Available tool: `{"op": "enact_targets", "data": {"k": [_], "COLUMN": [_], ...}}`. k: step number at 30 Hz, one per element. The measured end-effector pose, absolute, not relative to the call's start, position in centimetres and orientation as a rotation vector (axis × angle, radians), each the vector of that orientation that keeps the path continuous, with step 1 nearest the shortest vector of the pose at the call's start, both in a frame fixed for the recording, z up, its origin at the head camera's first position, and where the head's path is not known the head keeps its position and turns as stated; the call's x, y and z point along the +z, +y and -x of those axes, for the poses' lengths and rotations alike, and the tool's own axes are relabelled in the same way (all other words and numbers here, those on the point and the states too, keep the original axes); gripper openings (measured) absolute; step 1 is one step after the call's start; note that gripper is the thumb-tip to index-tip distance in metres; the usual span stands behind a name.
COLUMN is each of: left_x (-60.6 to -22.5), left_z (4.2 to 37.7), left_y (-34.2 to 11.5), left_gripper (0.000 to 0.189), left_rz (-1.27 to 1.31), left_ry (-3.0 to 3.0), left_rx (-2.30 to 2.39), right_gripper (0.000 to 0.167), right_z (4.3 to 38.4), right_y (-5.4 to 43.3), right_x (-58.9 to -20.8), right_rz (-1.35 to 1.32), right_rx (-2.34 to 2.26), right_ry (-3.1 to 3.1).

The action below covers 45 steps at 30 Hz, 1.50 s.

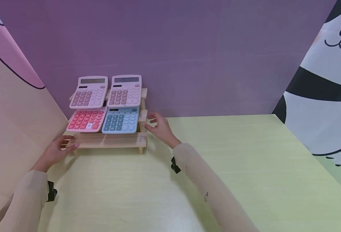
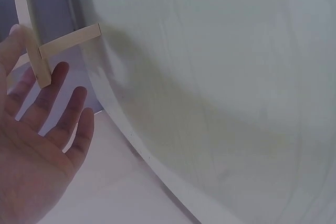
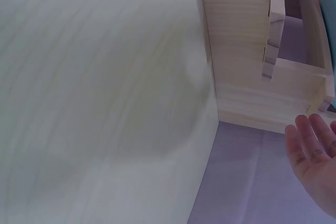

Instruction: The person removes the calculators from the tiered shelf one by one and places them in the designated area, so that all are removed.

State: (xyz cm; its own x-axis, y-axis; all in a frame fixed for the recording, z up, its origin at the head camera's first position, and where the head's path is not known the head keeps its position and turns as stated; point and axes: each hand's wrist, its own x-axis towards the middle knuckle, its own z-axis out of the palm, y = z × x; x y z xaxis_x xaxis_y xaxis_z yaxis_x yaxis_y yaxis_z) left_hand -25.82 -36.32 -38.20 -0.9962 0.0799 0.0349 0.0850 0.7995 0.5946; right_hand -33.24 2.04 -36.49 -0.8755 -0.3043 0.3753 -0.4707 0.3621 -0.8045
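Observation:
A tiered wooden rack (image 1: pixel 109 140) stands against the purple wall. Its top tier bears two pale pink-lilac calculators, a left one (image 1: pixel 89 92) and a right one (image 1: pixel 125 91). On the middle tier lie a pink calculator (image 1: pixel 87 120) with red keys and a blue calculator (image 1: pixel 120 120). The lowest tier bears nothing. At its left end is my left hand (image 1: pixel 55 151), thumb and fingers spread about the plank end (image 2: pixel 39 66), fingers loosely extended; whether they touch it is unclear. Beside the rack's right side, my right hand (image 1: pixel 161 128) holds nothing, its fingers slightly bent near the middle tier.
The rack stands on a pale wood-grain table (image 1: pixel 245 174) that stretches to the right. A cartoon-printed panel (image 1: pixel 11 106) borders the left side close to my left hand. Another panel with a panda print (image 1: pixel 326 112) borders the right. The purple wall (image 1: pixel 202 58) rises behind.

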Motion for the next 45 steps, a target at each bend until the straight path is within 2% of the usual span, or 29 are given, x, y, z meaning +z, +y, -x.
{"op": "enact_targets", "data": {"k": [36, 45], "left_x": [-38.3, -38.7], "left_z": [25.7, 25.8], "left_y": [-36.5, -36.9], "left_gripper": [0.062, 0.057], "left_rz": [0.159, 0.213], "left_ry": [-2.958, -2.914], "left_rx": [-1.085, -1.098], "right_gripper": [0.032, 0.030], "right_z": [33.8, 33.9], "right_y": [0.4, 0.4], "right_x": [-37.3, -37.2], "right_rz": [-0.660, -0.630], "right_rx": [1.583, 1.605], "right_ry": [-2.354, -2.367]}}
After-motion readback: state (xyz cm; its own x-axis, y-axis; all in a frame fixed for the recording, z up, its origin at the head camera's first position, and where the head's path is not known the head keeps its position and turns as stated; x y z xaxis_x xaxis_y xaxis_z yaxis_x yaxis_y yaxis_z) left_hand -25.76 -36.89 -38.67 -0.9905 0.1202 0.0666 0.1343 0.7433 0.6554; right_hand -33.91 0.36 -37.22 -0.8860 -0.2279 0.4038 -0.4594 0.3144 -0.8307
